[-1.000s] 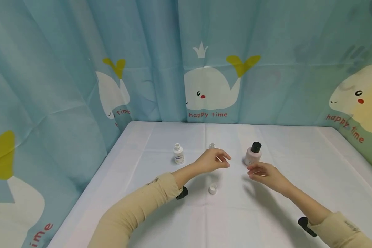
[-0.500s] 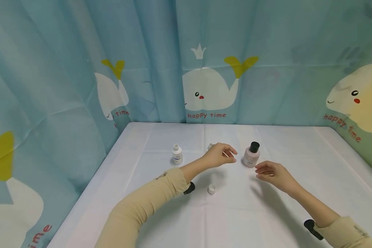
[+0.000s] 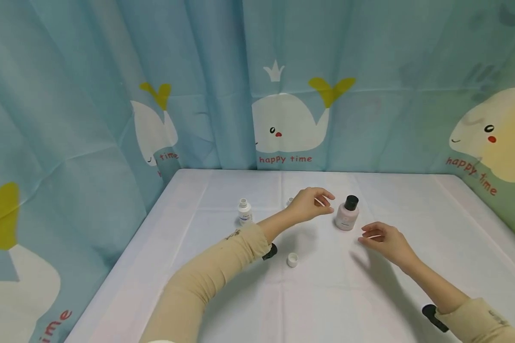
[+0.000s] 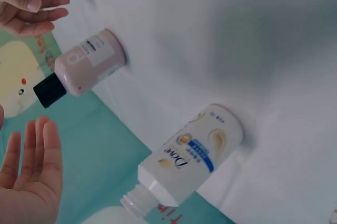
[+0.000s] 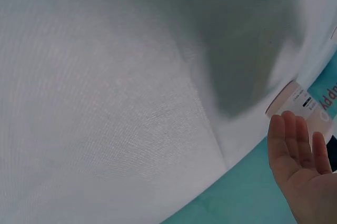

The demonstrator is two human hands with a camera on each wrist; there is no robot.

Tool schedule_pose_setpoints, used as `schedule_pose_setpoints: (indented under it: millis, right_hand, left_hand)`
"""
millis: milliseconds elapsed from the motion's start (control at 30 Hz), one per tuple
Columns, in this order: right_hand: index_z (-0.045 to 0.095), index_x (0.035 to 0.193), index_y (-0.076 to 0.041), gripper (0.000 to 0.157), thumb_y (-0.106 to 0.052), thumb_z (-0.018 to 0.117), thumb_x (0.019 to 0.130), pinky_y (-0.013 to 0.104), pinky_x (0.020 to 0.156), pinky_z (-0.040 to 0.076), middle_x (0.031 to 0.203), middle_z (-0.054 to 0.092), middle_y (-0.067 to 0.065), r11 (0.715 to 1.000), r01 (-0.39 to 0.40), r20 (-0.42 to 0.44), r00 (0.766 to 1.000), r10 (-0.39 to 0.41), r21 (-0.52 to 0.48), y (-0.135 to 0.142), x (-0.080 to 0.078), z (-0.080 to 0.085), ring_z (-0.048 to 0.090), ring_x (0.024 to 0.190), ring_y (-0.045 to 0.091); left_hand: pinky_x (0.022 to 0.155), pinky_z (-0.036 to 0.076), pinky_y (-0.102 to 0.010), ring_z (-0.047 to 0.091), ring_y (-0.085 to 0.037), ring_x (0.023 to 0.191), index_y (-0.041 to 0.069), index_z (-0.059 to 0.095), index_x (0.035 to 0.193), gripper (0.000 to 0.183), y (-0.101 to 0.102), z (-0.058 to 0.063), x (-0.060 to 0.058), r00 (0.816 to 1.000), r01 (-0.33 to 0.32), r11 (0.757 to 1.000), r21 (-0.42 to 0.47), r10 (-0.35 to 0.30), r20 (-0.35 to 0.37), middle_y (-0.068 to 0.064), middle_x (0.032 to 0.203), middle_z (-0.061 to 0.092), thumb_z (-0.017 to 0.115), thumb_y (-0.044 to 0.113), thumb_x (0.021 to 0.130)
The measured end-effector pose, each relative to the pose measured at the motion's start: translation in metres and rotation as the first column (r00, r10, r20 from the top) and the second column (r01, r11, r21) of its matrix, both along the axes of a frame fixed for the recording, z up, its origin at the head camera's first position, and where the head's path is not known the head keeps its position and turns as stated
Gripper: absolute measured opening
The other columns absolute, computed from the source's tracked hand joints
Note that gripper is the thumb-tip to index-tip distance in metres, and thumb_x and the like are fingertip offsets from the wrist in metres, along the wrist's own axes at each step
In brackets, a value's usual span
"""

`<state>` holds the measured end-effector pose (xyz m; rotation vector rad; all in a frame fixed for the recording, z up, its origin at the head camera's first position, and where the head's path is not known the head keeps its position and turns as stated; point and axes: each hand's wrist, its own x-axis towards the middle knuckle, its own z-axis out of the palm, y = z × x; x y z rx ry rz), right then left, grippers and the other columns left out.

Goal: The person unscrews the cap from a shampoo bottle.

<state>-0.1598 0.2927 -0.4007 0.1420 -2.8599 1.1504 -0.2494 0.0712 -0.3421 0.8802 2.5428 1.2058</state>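
Left hand [image 3: 310,205], right hand [image 3: 387,242]: relaxed, empty
They should steady the pink, black-capped, cylindrical plastic bottle [image 3: 345,219] low (it's probably slippery).

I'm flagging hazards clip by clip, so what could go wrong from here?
The left hand has its fingertips close to the upright pink bottle, which neither hand grips; a careless reach might topple it. An uncapped Dove bottle stands near the left hand too, so a bump could spill whatever it holds; its contents can't be seen. The loose white cap lies near the left sleeve and might get nudged away.
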Motion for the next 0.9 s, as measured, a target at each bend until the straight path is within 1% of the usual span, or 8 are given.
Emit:
schedule_pose_setpoints:
  millis: [67, 133, 233, 300, 400, 600, 800, 900]
  right_hand:
    - [0.057, 0.11, 0.01, 0.038, -0.017, 0.069, 0.086, 0.026, 0.069, 0.055, 0.099, 0.067, 0.025, 1.0, 0.021, 0.01, 1.0, -0.021, 0.001, 0.001, -0.001, -0.001, 0.068, 0.089, 0.035]
    - [0.055, 0.113, 0.011, 0.042, -0.02, 0.068, 0.087, 0.035, 0.073, 0.057, 0.103, 0.066, 0.028, 0.999, 0.04, 0.018, 0.999, -0.04, 0.006, 0.003, -0.002, -0.002, 0.066, 0.091, 0.038]
    - [0.052, 0.118, 0.011, 0.047, -0.022, 0.067, 0.088, 0.047, 0.079, 0.055, 0.11, 0.061, 0.032, 0.998, 0.065, 0.028, 0.997, -0.066, 0.015, 0.005, -0.004, -0.004, 0.064, 0.096, 0.043]
    - [0.049, 0.121, 0.011, 0.052, -0.025, 0.067, 0.088, 0.051, 0.082, 0.053, 0.114, 0.059, 0.034, 0.997, 0.073, 0.032, 0.997, -0.073, 0.019, 0.005, -0.007, -0.005, 0.062, 0.098, 0.045]
    - [0.045, 0.125, 0.011, 0.057, -0.027, 0.067, 0.088, 0.052, 0.084, 0.052, 0.117, 0.056, 0.035, 0.997, 0.07, 0.03, 0.997, -0.071, 0.014, 0.004, -0.012, -0.005, 0.06, 0.101, 0.047]
    - [0.04, 0.13, 0.009, 0.061, -0.028, 0.065, 0.089, 0.053, 0.087, 0.05, 0.121, 0.053, 0.036, 0.998, 0.062, 0.014, 0.998, -0.061, -0.012, 0.0, -0.021, -0.004, 0.058, 0.106, 0.048]
    - [0.034, 0.135, 0.008, 0.068, -0.026, 0.068, 0.088, 0.055, 0.09, 0.049, 0.125, 0.049, 0.036, 1.0, 0.016, 0.004, 1.0, -0.016, -0.016, 0.002, -0.028, -0.006, 0.055, 0.11, 0.049]
    - [0.031, 0.136, 0.009, 0.07, -0.024, 0.069, 0.087, 0.056, 0.091, 0.047, 0.127, 0.047, 0.037, 1.0, 0.005, 0.004, 1.0, -0.005, -0.006, 0.003, -0.032, -0.007, 0.052, 0.111, 0.051]
  left_hand:
    - [0.072, 0.051, -0.013, 0.066, -0.016, 0.094, 0.01, 0.064, 0.116, 0.031, 0.004, 0.002, -0.001, 1.0, -0.01, 1.0, 0.005, 0.01, -0.002, -0.006, 0.103, 0.069, 0.069, 0.017, 0.087]
    - [0.072, 0.05, -0.013, 0.066, -0.017, 0.096, 0.01, 0.063, 0.118, 0.033, 0.008, 0.003, -0.003, 1.0, -0.016, 1.0, 0.016, 0.016, -0.001, -0.007, 0.106, 0.068, 0.069, 0.017, 0.087]
    - [0.071, 0.05, -0.013, 0.065, -0.018, 0.099, 0.01, 0.062, 0.121, 0.035, 0.013, 0.004, -0.007, 1.0, -0.015, 0.999, 0.034, 0.015, 0.005, -0.008, 0.109, 0.067, 0.069, 0.016, 0.087]
    - [0.072, 0.051, -0.013, 0.065, -0.019, 0.1, 0.01, 0.061, 0.122, 0.037, 0.016, 0.004, -0.01, 1.0, -0.007, 0.999, 0.035, 0.007, 0.006, -0.01, 0.111, 0.066, 0.069, 0.016, 0.087]
    - [0.074, 0.052, -0.015, 0.065, -0.02, 0.101, 0.01, 0.06, 0.123, 0.038, 0.017, 0.003, -0.017, 1.0, 0.002, 1.0, 0.024, -0.002, 0.007, -0.011, 0.114, 0.065, 0.069, 0.016, 0.087]
    - [0.077, 0.053, -0.018, 0.065, -0.023, 0.104, 0.01, 0.057, 0.126, 0.041, 0.019, 0.002, -0.029, 1.0, 0.008, 1.0, 0.013, -0.008, 0.023, -0.012, 0.117, 0.063, 0.068, 0.016, 0.087]
    - [0.077, 0.053, -0.018, 0.064, -0.022, 0.105, 0.009, 0.056, 0.128, 0.042, 0.026, 0.0, -0.035, 1.0, 0.012, 1.0, 0.002, -0.012, 0.0, -0.013, 0.119, 0.062, 0.068, 0.016, 0.088]
    - [0.078, 0.053, -0.018, 0.064, -0.022, 0.106, 0.009, 0.055, 0.129, 0.043, 0.03, 0.001, -0.037, 1.0, 0.026, 0.999, -0.03, -0.026, -0.011, -0.012, 0.12, 0.062, 0.067, 0.016, 0.088]
